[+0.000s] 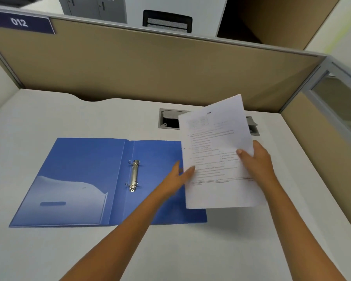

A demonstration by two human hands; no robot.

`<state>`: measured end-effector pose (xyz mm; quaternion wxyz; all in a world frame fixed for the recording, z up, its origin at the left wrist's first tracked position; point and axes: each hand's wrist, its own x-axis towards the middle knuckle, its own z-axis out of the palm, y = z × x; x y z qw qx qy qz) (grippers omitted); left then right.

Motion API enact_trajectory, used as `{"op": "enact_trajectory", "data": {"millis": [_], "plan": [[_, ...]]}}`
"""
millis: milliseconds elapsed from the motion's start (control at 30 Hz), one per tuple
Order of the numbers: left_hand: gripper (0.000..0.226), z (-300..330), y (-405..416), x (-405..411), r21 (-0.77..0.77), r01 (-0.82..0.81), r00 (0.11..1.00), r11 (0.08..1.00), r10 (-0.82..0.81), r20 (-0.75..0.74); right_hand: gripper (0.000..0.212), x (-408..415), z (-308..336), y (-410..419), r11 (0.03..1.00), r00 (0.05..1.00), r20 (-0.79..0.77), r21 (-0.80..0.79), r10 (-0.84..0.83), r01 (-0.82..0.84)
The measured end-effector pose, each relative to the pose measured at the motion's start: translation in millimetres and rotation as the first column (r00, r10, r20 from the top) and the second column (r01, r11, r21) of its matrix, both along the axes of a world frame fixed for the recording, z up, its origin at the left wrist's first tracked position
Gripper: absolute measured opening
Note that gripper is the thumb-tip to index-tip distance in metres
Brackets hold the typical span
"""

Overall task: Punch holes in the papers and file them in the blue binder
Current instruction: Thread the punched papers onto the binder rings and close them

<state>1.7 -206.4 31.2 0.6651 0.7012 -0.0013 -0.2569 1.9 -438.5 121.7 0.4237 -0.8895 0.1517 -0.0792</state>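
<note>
- A thin stack of white printed papers [217, 151] is held above the table [190, 250], tilted, over the right edge of the blue binder [85, 179].
- The left edge of the stack is pinched by the left hand [178, 177]: the thumb is laid on the front, and the other fingers are hidden behind the sheets.
- The right edge is gripped by the right hand [257, 159], with the thumb pressed on the printed face and the fingers curled out of sight behind.
- The print on the top sheet is blurred and cannot be read; whether holes have been punched cannot be told.
- The binder is laid open and flat on the table; its smooth plastic covers are matte blue, and its right cover is partly hidden by the papers and the left forearm.
- A two-ring metal mechanism [133, 175], shiny and narrow, is fixed just right of the spine; whether the rings are closed cannot be made out.
- A translucent pocket [69, 199] with a curved top edge is set in the inside of the left cover.
- A grey rectangular cable hatch [168, 118] is recessed in the smooth white table, half covered by the papers.
- A tan fabric partition [150, 67] with a grey frame is stood behind the table; a dark label [20, 22] marked "012" is fixed to its top left.
</note>
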Motion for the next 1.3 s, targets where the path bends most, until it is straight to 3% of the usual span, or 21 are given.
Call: {"op": "enact_trajectory", "data": {"millis": [67,133,233,367,467,633,833,1000,1100,1300], "plan": [[0.064,19.9,13.8,11.7,-0.286,-0.164,0.981,0.944,0.127,-0.145,0.033,-4.0,0.8,15.3,0.986,0.999,0.022,0.159,0.044,-0.047],[0.053,35.3,31.3,21.7,-0.395,-0.224,0.968,0.891,0.156,-0.197,0.029,-8.0,-2.5,32.8,0.962,0.996,0.068,0.263,0.057,-0.073],[0.042,48.7,49.8,28.8,-0.317,-0.226,0.973,0.921,0.201,-0.111,0.019,-12.8,-8.3,58.3,0.928,0.987,0.161,0.364,0.024,-0.082],[0.018,54.6,55.3,27.0,-0.249,-0.309,0.925,0.918,0.351,0.147,0.016,-18.3,-13.8,85.0,0.851,0.964,0.254,0.520,-0.075,-0.070],[0.025,46.5,54.0,17.4,-0.204,-0.346,0.891,0.916,0.389,0.235,0.024,-22.9,-27.1,102.3,0.814,0.968,0.234,0.577,-0.092,-0.062],[0.019,16.6,58.4,3.7,-0.160,-0.359,0.888,0.919,0.389,0.245,0.034,-35.4,-63.1,121.0,0.828,0.992,0.120,0.560,-0.048,-0.027],[0.007,12.7,73.2,10.4,-0.127,-0.334,0.918,0.934,0.353,0.182,0.024,-27.4,-66.8,117.4,0.873,0.990,0.110,0.487,-0.093,0.027],[0.022,9.8,94.1,19.5,-0.124,-0.287,0.951,0.950,0.298,0.082,0.035,-10.5,-56.9,115.0,0.938,0.986,0.164,0.347,-0.043,-0.017],[0.014,2.7,116.2,21.4,-0.122,-0.272,0.955,0.954,0.284,0.088,0.040,-2.8,-60.5,117.8,0.949,0.993,0.121,0.312,0.008,-0.046],[0.006,-21.2,162.0,26.7,0.151,-0.261,0.965,0.953,0.259,0.035,0.044,2.8,-76.0,133.3,0.957,0.996,0.031,0.276,0.083,-0.088]]}}
